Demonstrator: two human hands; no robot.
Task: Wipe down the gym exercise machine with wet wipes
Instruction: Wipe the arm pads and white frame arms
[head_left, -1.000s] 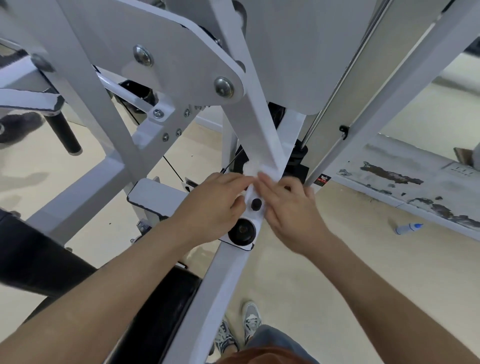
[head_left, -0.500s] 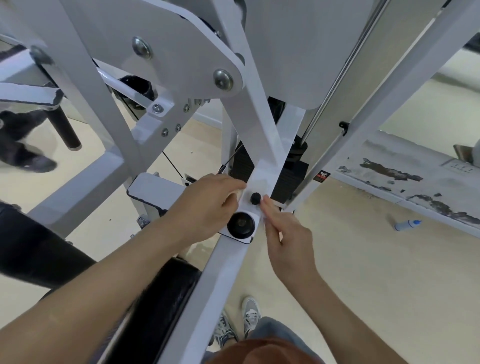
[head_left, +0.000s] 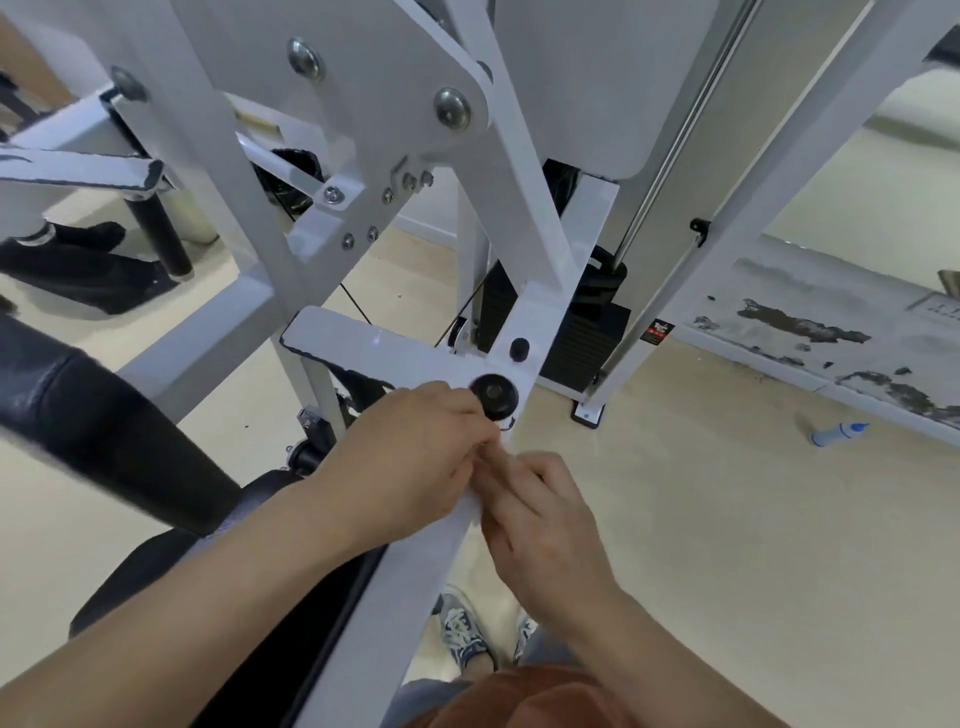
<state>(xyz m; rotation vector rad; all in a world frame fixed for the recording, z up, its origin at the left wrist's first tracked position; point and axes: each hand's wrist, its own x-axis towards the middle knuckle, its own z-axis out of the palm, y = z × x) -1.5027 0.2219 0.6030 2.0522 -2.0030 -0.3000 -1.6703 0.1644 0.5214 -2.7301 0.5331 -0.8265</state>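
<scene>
The white gym machine has a sloping frame bar (head_left: 415, 582) that runs down toward me from a black round knob (head_left: 493, 396). Just below that knob, my left hand (head_left: 410, 462) curls over the bar from the left. My right hand (head_left: 540, 519) curls round it from the right, fingertips meeting the left hand's. A white wet wipe (head_left: 471, 506) is pinched between them against the bar, and only a small edge of it shows.
A black seat pad (head_left: 104, 431) lies at left and a black weight stack (head_left: 587, 332) stands behind the bar. A white bottle with a blue cap (head_left: 836, 433) lies on the floor at right. My shoes (head_left: 467, 629) are below, and another person's dark shoes (head_left: 78, 260) are at far left.
Both hands have slid down the bar with the wipe, from above the small black button to below the round knob. The knob and button are now uncovered.
</scene>
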